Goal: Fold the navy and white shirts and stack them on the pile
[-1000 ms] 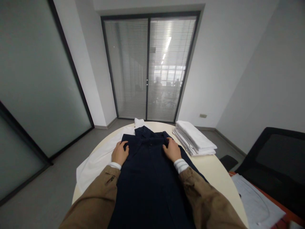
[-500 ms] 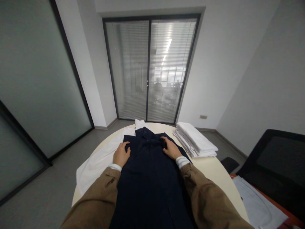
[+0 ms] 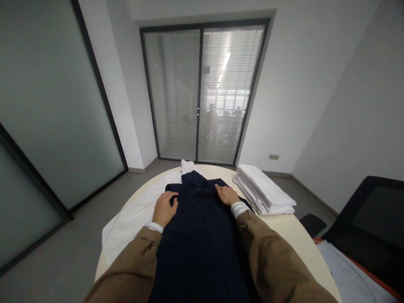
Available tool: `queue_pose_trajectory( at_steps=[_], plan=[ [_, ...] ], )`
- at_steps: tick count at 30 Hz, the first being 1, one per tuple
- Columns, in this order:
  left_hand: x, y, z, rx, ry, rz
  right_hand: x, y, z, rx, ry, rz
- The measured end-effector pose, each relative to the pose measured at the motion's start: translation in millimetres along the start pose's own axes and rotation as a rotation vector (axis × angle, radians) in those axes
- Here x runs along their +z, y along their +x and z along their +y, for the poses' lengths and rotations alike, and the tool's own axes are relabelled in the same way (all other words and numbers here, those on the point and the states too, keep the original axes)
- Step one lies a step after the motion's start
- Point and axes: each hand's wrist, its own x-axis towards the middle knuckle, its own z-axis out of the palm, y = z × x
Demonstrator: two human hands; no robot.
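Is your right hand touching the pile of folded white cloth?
Apart. The head view shows the right hand resting on the navy collared shirt, and the shirt's shoulder lies between that hand and the folded white cloth pile.

The lower end of the navy collared shirt [image 3: 202, 256] is cut off by the bottom edge, the white garment [image 3: 134, 214] is partly hidden beneath it, and the room behind the blinds [image 3: 225, 99] at upper centre is blurred.

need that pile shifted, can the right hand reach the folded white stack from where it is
Probably yes: the right hand rests on the navy collared garment close beside the folded white stack, with only the garment's flat edge between them.
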Motion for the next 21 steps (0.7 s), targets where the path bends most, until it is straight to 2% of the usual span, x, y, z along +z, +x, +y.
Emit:
queue_pose_trajectory(
  at_steps=[2,5,9,15,21],
  plan=[
    [-4.7,0,6,0.088,-0.019,-0.053,-4,8,-11,0.002,-0.027,0.036],
    [-11.5,1,15,0.199,-0.032,-0.174,-10,17,-31,-0.069,-0.042,0.079],
    [-15.2,0,21,0.267,-0.033,-0.277,-11,26,-64,-0.203,-0.032,0.087],
    [-11.3,-2,18,0.268,0.079,-0.337,3,43,-103,-0.244,0.004,0.04],
    [-11.0,0,16,0.237,0.12,-0.291,26,56,-115,-0.166,0.086,-0.019]
  ],
)
